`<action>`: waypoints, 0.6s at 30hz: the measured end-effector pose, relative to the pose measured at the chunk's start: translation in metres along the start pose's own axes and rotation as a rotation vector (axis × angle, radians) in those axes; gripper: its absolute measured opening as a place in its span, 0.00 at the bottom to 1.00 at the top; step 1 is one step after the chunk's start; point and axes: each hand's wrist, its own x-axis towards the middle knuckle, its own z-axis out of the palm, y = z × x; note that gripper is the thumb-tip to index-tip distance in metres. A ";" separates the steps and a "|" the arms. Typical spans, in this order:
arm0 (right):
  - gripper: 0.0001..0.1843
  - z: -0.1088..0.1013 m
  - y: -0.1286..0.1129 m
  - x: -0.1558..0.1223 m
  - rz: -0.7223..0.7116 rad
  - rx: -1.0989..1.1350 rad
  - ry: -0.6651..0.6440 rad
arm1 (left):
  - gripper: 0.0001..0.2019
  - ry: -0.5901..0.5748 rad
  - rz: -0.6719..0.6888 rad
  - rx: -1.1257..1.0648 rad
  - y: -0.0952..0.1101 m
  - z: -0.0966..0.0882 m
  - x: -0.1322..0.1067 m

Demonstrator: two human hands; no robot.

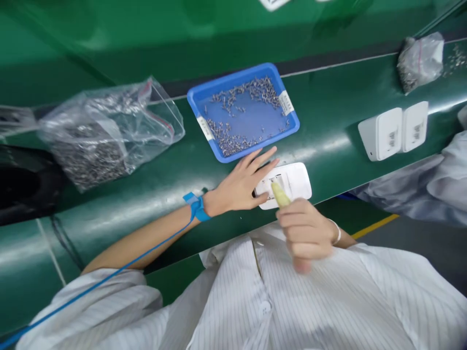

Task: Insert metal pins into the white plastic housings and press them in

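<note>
My left hand (pixel 241 183) lies with fingers stretched over the left end of a white plastic casing (pixel 294 181) on the green belt, steadying it. A blue wrist strap (pixel 197 206) with a blue cord is on that wrist. My right hand (pixel 305 233) is curled closed below the casing, its forefinger in a yellowish finger cot (pixel 280 195) pressing on the casing's slot; what it pinches, if anything, is too small to see. Just beyond sits a blue tray (pixel 243 80) of several small metal pins.
A clear bag of metal pins (pixel 102 138) lies at left, a smaller bag (pixel 419 61) at far right. Two white casings (pixel 396 131) rest on the green belt (pixel 146 189) to the right. Another person's white sleeve (pixel 430 184) reaches in at right.
</note>
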 end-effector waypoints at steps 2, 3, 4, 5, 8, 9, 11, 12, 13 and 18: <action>0.34 -0.020 0.005 -0.001 -0.062 -0.026 0.211 | 0.35 0.047 0.034 -0.039 0.003 0.001 0.000; 0.34 -0.029 0.012 0.001 -0.036 -0.077 0.258 | 0.34 0.061 0.040 -0.044 0.006 0.003 0.002; 0.34 -0.037 0.022 0.004 0.037 -0.163 0.249 | 0.35 0.065 0.036 -0.031 0.010 0.006 0.006; 0.33 -0.042 0.035 0.008 0.148 -0.261 0.187 | 0.39 0.054 0.020 -0.001 0.014 0.010 0.010; 0.26 -0.046 0.085 0.026 0.507 -0.517 -0.113 | 0.55 -0.016 -0.066 0.123 0.030 0.024 0.024; 0.22 -0.043 0.103 0.031 0.581 -0.523 -0.255 | 0.57 -0.031 -0.078 0.160 0.035 0.028 0.027; 0.16 -0.035 0.133 0.037 0.624 -0.464 -0.482 | 0.55 -0.039 -0.061 0.215 0.044 0.034 0.031; 0.16 -0.030 0.143 0.038 0.634 -0.438 -0.542 | 0.53 -0.034 -0.049 0.228 0.046 0.036 0.030; 0.17 -0.025 0.151 0.039 0.647 -0.423 -0.570 | 0.53 -0.030 -0.044 0.226 0.048 0.038 0.029; 0.14 -0.006 0.150 0.039 0.775 -0.378 -0.504 | 0.63 0.134 0.070 -0.022 0.040 0.035 0.009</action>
